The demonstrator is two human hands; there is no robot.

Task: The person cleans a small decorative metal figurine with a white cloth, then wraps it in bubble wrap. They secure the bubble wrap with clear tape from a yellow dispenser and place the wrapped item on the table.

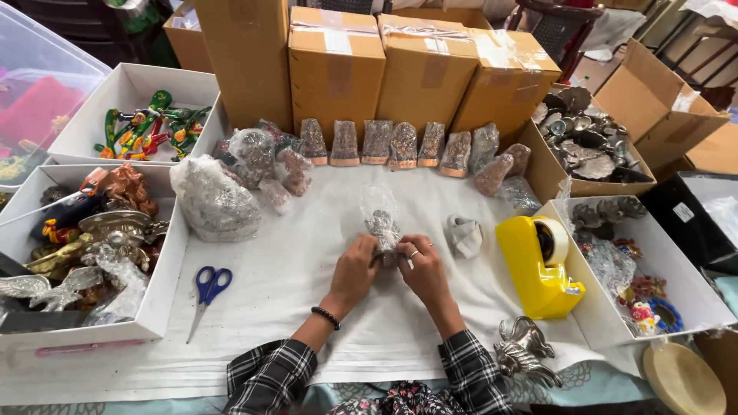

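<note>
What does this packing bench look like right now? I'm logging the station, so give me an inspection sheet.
Surface: table under a white cloth.
Job's things: small figurine in a clear bag, held upright by both hands.
Clutter: blue scissors, yellow tape dispenser, grey wrapped piece, metal bird, row of bagged figurines.
Grippers: left hand and right hand both closed on the bag's lower end.
Cables: nothing seen.
Surroundings: white trays of ornaments on both sides, cardboard boxes behind.
</note>
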